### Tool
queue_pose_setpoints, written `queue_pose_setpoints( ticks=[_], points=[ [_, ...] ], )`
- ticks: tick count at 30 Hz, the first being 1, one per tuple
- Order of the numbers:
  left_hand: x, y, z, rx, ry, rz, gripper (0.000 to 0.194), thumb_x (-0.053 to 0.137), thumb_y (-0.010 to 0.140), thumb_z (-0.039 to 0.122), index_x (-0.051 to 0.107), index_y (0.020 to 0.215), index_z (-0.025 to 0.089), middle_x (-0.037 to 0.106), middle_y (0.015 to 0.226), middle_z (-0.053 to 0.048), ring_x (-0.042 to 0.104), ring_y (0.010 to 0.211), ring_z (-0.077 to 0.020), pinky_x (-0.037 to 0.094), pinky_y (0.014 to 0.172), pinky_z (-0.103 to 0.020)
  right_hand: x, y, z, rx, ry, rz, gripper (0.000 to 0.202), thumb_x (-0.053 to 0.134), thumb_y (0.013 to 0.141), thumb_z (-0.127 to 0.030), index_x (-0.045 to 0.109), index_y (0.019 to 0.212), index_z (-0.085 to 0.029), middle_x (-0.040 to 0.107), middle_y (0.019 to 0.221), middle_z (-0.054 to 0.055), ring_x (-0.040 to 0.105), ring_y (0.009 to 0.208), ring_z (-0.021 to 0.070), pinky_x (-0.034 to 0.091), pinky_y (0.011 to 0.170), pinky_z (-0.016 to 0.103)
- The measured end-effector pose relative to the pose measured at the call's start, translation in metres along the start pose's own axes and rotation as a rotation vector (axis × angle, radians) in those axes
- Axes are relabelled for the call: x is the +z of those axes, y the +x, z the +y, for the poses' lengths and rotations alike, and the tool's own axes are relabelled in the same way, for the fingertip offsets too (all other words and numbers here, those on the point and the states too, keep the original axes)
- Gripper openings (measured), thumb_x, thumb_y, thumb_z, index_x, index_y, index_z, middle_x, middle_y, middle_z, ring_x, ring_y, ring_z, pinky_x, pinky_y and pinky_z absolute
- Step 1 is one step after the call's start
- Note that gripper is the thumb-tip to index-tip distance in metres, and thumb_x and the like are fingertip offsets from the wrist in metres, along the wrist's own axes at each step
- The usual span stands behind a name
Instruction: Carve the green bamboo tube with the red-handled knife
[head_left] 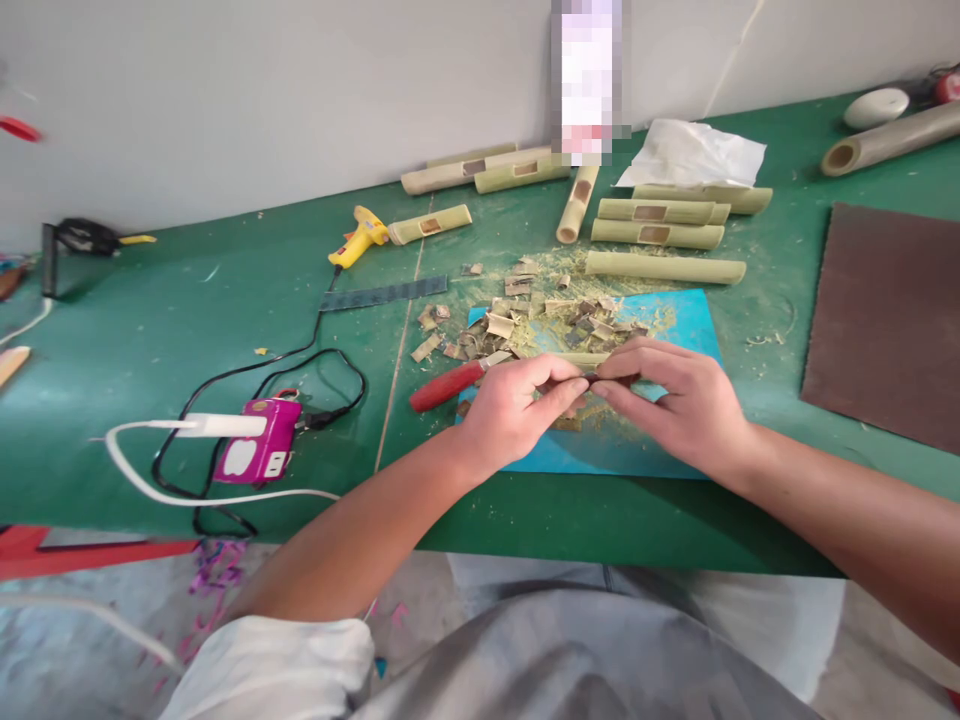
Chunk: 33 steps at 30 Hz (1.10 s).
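Pinched between the left hand [506, 412] and the right hand [684, 402], just right of the centre of the frame: a small dark piece [591, 380]. Mostly covered by the fingers, so hard to make out in outline. Lies to the right of the left hand and to the left of the right, touched by both and so no nearer to one than to the other.

Seems to run lengthwise from left to right across the frame, roughly along the line from hand to hand; cannot be sure, with both ends hidden. Shows no clear tip either, so cannot tell front from back.

On the left, thumb and forefinger closed together on the piece. On the right, thumb below and fingers above, clamped on the same piece, with fingertips nearly meeting those opposite.

Held over the blue mat [701, 345], on the green tabletop [600, 525]. Just behind the fingertips, a pale bamboo strip [582, 359], also lengthwise left to right and partly hidden. Just beside the left hand, a red-handled knife [448, 387], blade toward the upper right, handle toward the lower left. Beyond the hands, toward the top of the mat, loose scraps [500, 325]; farther up and to the right, well apart from the fingers, a bamboo tube [664, 267], lying nearly left to right.
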<state>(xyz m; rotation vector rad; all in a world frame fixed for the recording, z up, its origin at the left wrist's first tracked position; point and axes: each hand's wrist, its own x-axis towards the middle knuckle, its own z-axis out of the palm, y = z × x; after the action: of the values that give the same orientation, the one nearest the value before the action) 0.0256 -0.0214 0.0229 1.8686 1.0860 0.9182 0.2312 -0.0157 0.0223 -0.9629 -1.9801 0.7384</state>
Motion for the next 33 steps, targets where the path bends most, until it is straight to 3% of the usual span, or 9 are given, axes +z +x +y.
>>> queue_pose_setpoints(
  ticks=[8, 16, 19, 23, 33],
  points=[
    [0.0019, -0.001, 0.001, 0.005, -0.035, -0.014, 0.018, 0.059, 0.096, 0.026, 0.068, 0.083, 0.019, 0.071, 0.07, -0.001, 0.065, 0.065, -0.0139, 0.052, 0.064, -0.024, -0.0007, 0.0006, -0.001, 0.03, 0.016, -0.004, 0.01, 0.064, 0.091, -0.024, 0.068, 0.081, -0.024, 0.07, 0.076, 0.001, 0.062, 0.07, 0.0148, 0.049, 0.066, 0.03],
    [0.0049, -0.0016, -0.0046, 0.133, 0.125, 0.124, 0.015, 0.066, 0.093, 0.024, 0.073, 0.103, 0.017, 0.076, 0.083, -0.003, 0.068, 0.07, -0.0127, 0.054, 0.065, -0.021, -0.0006, 0.0007, 0.0, 0.0, -0.026, 0.04, 0.007, 0.066, 0.09, -0.021, 0.067, 0.083, -0.023, 0.068, 0.075, 0.0, 0.061, 0.068, 0.0132, 0.049, 0.063, 0.028],
    [0.0041, -0.0017, -0.0052, 0.163, 0.125, 0.127, 0.011, 0.067, 0.093, 0.023, 0.074, 0.098, 0.016, 0.075, 0.08, -0.001, 0.067, 0.068, -0.0108, 0.052, 0.064, -0.019, 0.0, 0.0001, -0.0003, -0.045, -0.031, 0.047, 0.003, 0.068, 0.089, -0.02, 0.07, 0.089, -0.022, 0.071, 0.079, 0.001, 0.063, 0.068, 0.0126, 0.052, 0.065, 0.027],
    [0.0032, -0.0016, -0.0046, 0.173, 0.129, 0.11, 0.009, 0.066, 0.093, 0.021, 0.072, 0.089, 0.016, 0.07, 0.071, 0.0, 0.064, 0.064, -0.0104, 0.049, 0.062, -0.02, 0.0009, -0.001, -0.0007, -0.068, -0.024, 0.029, 0.014, 0.067, 0.088, -0.018, 0.073, 0.101, -0.021, 0.074, 0.089, 0.003, 0.066, 0.071, 0.0133, 0.055, 0.067, 0.028],
    [0.0033, -0.0003, -0.0025, 0.184, 0.08, 0.056, 0.016, 0.06, 0.097, 0.02, 0.071, 0.086, 0.017, 0.07, 0.073, -0.001, 0.064, 0.068, -0.0117, 0.05, 0.066, -0.022, 0.0005, -0.0007, -0.0018, -0.02, 0.03, 0.036, 0.006, 0.071, 0.087, -0.018, 0.071, 0.083, -0.022, 0.072, 0.076, -0.001, 0.065, 0.068, 0.012, 0.051, 0.065, 0.025]
  ],
)
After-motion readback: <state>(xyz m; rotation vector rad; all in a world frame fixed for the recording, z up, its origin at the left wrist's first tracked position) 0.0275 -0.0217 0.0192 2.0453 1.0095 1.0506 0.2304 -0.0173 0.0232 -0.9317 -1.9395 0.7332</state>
